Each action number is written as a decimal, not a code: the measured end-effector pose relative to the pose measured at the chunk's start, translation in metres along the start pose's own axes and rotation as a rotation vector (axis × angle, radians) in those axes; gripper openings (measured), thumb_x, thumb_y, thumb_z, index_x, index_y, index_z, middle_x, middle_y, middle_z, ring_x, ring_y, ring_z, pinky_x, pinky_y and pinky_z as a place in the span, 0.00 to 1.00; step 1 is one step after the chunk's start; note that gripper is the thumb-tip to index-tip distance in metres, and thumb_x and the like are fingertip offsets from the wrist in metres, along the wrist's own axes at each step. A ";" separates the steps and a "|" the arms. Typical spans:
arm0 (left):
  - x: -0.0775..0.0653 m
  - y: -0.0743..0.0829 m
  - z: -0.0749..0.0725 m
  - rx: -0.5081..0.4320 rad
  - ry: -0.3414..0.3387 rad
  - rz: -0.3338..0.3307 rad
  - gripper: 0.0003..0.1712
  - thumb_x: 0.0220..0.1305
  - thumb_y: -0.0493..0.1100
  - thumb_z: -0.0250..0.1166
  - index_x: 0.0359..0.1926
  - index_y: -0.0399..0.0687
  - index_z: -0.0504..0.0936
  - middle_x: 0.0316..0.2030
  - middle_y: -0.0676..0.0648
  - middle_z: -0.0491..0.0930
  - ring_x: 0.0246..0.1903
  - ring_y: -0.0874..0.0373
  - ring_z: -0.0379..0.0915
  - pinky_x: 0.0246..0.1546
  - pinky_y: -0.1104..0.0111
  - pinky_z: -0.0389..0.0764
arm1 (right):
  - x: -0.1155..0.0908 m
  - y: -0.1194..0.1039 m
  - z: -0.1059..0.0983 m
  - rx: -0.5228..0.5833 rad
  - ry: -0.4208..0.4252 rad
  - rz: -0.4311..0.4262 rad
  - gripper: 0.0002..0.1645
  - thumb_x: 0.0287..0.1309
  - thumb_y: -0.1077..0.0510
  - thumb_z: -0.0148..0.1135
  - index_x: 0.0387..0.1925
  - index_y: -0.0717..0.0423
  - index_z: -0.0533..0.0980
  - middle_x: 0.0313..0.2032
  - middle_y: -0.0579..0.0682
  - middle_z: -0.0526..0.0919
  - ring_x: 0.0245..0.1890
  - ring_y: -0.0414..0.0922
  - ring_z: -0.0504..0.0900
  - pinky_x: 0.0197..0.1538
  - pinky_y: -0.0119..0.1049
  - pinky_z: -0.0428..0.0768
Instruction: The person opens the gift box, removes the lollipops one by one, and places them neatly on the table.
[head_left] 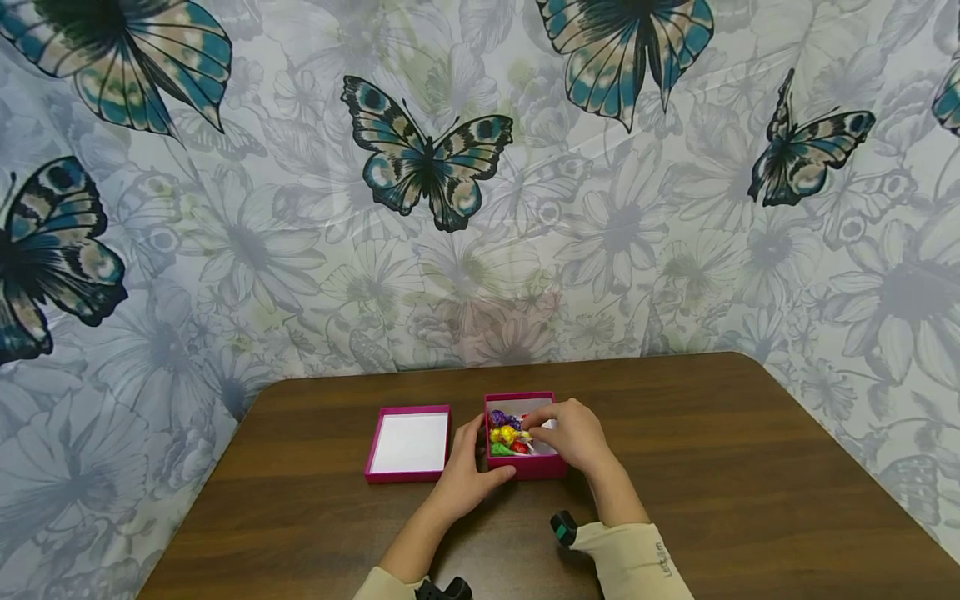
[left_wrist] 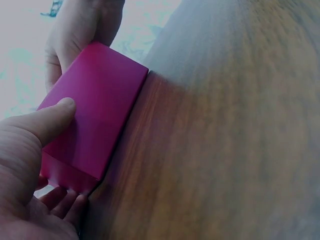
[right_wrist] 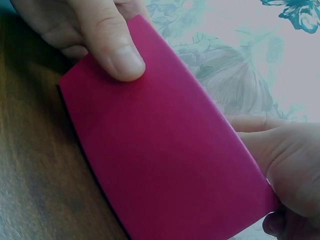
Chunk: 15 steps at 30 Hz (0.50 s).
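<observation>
A magenta box [head_left: 528, 468] stands without its lid on the table, in the middle of the head view. Lollipops in purple, yellow, green and red wrappers [head_left: 507, 435] lie along its left part. My left hand [head_left: 462, 477] grips the box's near left corner, thumb on the front wall and fingers along the left side; the left wrist view shows this close up. Reaching in over the right wall, my right hand [head_left: 573, 433] has thumb and index fingertips pinched at a lollipop among the others. In the right wrist view the box wall [right_wrist: 165, 145] hides those fingertips.
The matching lid [head_left: 408, 444], white inside and magenta at the rim, lies inside up left of the box. All of this rests on a brown wooden table [head_left: 712, 467] with rounded far corners. Behind its far edge hangs a butterfly-printed cloth [head_left: 622, 283].
</observation>
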<state>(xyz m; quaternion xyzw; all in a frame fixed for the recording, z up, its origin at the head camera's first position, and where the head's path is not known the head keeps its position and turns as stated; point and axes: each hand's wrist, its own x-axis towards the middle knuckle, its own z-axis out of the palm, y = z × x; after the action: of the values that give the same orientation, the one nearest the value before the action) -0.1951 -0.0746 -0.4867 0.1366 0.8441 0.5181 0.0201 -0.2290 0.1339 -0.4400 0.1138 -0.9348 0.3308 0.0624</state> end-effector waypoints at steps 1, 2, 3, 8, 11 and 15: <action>0.000 0.000 0.000 -0.001 -0.001 -0.003 0.56 0.58 0.52 0.73 0.77 0.42 0.50 0.70 0.34 0.56 0.67 0.39 0.62 0.68 0.42 0.67 | 0.000 0.000 0.000 0.002 0.007 0.000 0.05 0.53 0.55 0.74 0.30 0.38 0.88 0.35 0.40 0.90 0.40 0.46 0.78 0.43 0.43 0.77; 0.000 0.000 0.000 -0.005 -0.003 -0.006 0.56 0.58 0.52 0.73 0.77 0.42 0.50 0.70 0.34 0.56 0.67 0.40 0.62 0.68 0.43 0.67 | 0.001 0.000 0.000 0.007 0.015 -0.001 0.06 0.53 0.56 0.74 0.30 0.38 0.88 0.35 0.41 0.90 0.38 0.45 0.77 0.40 0.40 0.76; 0.000 0.000 0.000 -0.006 -0.004 -0.012 0.56 0.58 0.53 0.73 0.77 0.43 0.50 0.70 0.34 0.56 0.67 0.40 0.62 0.68 0.44 0.67 | 0.001 -0.001 0.000 0.008 0.025 -0.006 0.06 0.53 0.55 0.74 0.31 0.38 0.88 0.35 0.41 0.90 0.36 0.44 0.76 0.38 0.38 0.74; 0.001 -0.002 0.000 -0.012 -0.006 -0.029 0.57 0.58 0.55 0.73 0.77 0.43 0.50 0.71 0.36 0.55 0.68 0.41 0.61 0.70 0.44 0.66 | 0.002 -0.005 -0.002 0.045 0.069 -0.017 0.06 0.54 0.56 0.74 0.33 0.40 0.89 0.32 0.42 0.88 0.30 0.41 0.70 0.32 0.34 0.67; 0.001 -0.003 0.000 -0.015 -0.009 -0.029 0.57 0.58 0.56 0.73 0.77 0.44 0.49 0.71 0.36 0.55 0.69 0.40 0.60 0.70 0.44 0.66 | 0.002 -0.006 -0.003 0.088 0.096 -0.031 0.06 0.54 0.58 0.74 0.33 0.42 0.88 0.32 0.42 0.87 0.30 0.41 0.69 0.32 0.34 0.67; 0.002 -0.004 0.000 -0.019 -0.012 -0.027 0.57 0.58 0.56 0.72 0.77 0.43 0.49 0.71 0.36 0.54 0.69 0.40 0.60 0.69 0.43 0.66 | 0.001 -0.007 -0.003 0.141 0.125 -0.047 0.07 0.56 0.60 0.72 0.34 0.43 0.87 0.34 0.41 0.87 0.32 0.41 0.71 0.35 0.31 0.72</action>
<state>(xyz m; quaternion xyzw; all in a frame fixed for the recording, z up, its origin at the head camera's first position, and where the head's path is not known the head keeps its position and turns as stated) -0.1976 -0.0756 -0.4901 0.1280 0.8408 0.5249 0.0336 -0.2284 0.1306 -0.4330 0.1190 -0.9006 0.4004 0.1203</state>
